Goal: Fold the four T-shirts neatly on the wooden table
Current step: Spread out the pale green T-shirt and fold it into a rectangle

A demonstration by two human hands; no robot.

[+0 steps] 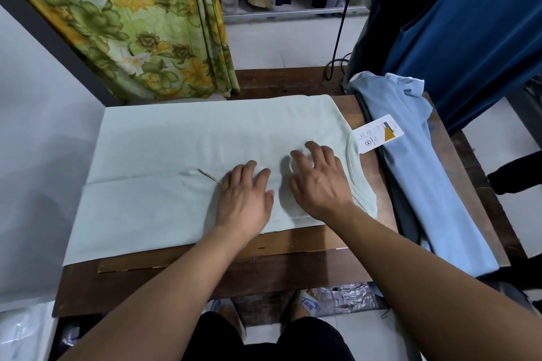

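A pale mint T-shirt (181, 149) lies flat across the wooden table (293, 269), its near long side folded over onto itself and its collar at the right end. A white and orange tag (378, 133) sticks out from the collar. My left hand (243, 199) rests palm down on the folded part, fingers spread. Beside it, my right hand (319, 182) presses flat on the cloth near the collar, fingers apart. A light blue T-shirt (422, 173) lies in a long strip along the table's right edge, on top of a darker garment whose edge shows beneath it.
A green and yellow floral curtain (140, 26) hangs at the far left behind the table. Dark blue clothes (475, 32) hang at the far right. A black cable (337, 38) drops to the table's far edge. A grey wall runs along the left.
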